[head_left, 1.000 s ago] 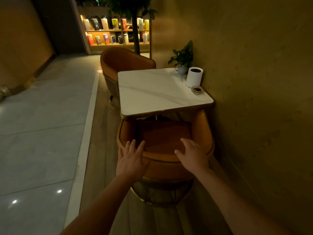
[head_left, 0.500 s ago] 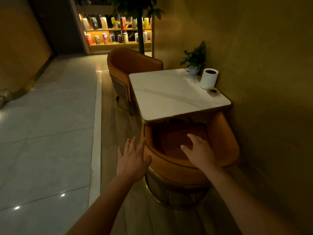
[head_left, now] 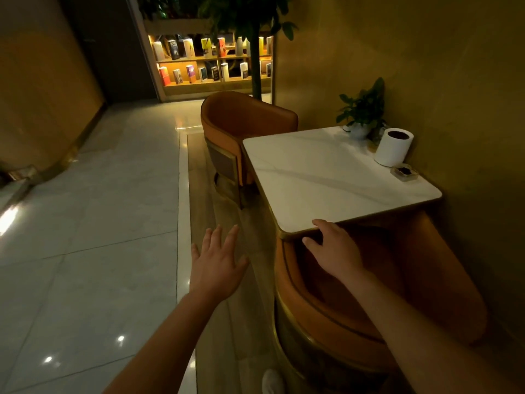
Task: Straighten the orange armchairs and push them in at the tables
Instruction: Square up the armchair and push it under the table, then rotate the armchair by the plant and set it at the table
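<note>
Head view: left hand (head_left: 216, 265) splayed midair, right hand (head_left: 335, 253) above armchair (head_left: 312, 317).

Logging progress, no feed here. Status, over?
Left hand open, free; right hand open at table corner. Near chair pushed in. Far chair off-line, untouched. Nothing visible blocking it.

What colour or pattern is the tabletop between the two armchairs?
The tabletop is white with faint grey marble-like veins, seen in the head view.

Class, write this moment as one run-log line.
near orange armchair: seat under white marble-top table | right hand: open, by table's near corner | left hand: open, holding nothing | far orange armchair: untouched
</note>
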Demonstrator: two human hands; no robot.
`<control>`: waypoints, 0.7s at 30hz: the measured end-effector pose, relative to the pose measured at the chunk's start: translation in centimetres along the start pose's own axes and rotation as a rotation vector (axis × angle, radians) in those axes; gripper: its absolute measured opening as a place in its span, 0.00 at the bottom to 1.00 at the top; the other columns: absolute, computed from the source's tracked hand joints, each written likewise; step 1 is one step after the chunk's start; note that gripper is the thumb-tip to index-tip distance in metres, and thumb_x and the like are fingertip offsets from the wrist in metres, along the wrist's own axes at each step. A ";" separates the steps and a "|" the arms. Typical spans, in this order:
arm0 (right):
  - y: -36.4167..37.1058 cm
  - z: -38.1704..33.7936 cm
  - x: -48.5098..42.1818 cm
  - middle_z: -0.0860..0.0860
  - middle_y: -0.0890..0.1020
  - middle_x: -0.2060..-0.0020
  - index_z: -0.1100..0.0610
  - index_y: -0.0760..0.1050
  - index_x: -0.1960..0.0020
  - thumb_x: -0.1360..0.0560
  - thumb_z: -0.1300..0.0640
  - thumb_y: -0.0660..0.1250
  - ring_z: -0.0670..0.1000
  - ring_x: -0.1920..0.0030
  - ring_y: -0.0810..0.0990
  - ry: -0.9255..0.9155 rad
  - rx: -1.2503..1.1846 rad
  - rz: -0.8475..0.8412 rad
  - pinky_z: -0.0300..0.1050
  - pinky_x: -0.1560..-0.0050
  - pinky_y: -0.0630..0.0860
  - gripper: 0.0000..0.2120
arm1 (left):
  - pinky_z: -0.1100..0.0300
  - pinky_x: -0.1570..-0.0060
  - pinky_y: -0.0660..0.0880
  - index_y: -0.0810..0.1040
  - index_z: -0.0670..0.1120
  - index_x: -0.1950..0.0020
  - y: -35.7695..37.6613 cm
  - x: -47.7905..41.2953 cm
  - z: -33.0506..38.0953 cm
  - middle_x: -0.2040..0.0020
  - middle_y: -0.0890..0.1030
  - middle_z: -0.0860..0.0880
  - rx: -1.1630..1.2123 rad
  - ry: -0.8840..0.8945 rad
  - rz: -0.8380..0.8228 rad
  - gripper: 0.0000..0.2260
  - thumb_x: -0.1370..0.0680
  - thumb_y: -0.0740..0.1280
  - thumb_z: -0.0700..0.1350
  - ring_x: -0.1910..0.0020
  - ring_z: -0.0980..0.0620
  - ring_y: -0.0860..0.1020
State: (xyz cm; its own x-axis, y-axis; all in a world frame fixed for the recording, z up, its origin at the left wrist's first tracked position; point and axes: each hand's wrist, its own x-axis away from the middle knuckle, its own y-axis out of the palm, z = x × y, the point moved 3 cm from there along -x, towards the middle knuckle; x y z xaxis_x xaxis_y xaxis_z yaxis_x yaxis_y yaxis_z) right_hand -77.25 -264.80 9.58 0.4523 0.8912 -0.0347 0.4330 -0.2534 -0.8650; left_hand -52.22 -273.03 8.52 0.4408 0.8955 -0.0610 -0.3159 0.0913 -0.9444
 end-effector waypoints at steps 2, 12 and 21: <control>1.3 -1.1 -3.6 0.51 0.71 0.29 0.50 0.63 0.25 0.21 0.41 0.62 0.55 0.30 0.69 -0.002 -0.007 -0.001 0.54 0.37 0.74 0.28 | 0.38 0.23 0.45 0.46 0.58 0.19 -0.3 -3.8 -1.4 0.18 0.50 0.47 -0.010 0.005 0.018 0.32 0.19 0.56 0.63 0.19 0.46 0.44; 6.8 -7.6 -21.7 0.51 0.70 0.28 0.50 0.63 0.24 0.21 0.42 0.62 0.54 0.31 0.70 -0.041 -0.004 -0.065 0.51 0.37 0.73 0.28 | 0.39 0.23 0.44 0.45 0.57 0.19 -0.8 -21.2 -8.5 0.18 0.48 0.46 -0.026 -0.050 -0.034 0.33 0.19 0.57 0.62 0.19 0.45 0.43; 13.8 -15.3 -37.0 0.50 0.70 0.27 0.49 0.64 0.25 0.21 0.42 0.63 0.53 0.29 0.70 0.030 -0.027 -0.073 0.51 0.34 0.72 0.27 | 0.39 0.23 0.45 0.46 0.57 0.19 -2.1 -37.1 -20.4 0.18 0.48 0.46 0.006 -0.052 -0.035 0.31 0.19 0.55 0.62 0.19 0.46 0.43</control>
State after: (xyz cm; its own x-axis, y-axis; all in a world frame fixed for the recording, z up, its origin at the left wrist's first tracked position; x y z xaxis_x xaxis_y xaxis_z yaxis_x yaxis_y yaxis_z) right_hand -76.05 -307.05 6.56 0.4418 0.8961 0.0437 0.4863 -0.1982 -0.8510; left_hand -50.77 -315.31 6.22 0.4076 0.9131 -0.0114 -0.3066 0.1251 -0.9436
